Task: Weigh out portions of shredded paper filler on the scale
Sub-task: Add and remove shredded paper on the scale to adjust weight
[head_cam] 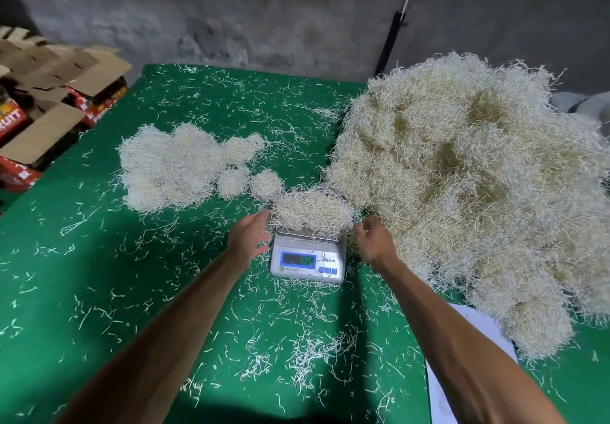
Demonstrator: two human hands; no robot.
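Resting on the scale (308,258) at the table's (99,258) centre is a shredded-paper portion (312,210). Left hand (250,236) hovers released just left; right hand (374,237), loosely curled, grasps nothing, beside the big pile (468,176) right.

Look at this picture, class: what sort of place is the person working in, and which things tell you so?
Probably a small packing workshop. A digital scale sits on a green-covered table, a big heap of shredded paper filler lies beside it, and printed cardboard cartons are stacked against a bare concrete wall.
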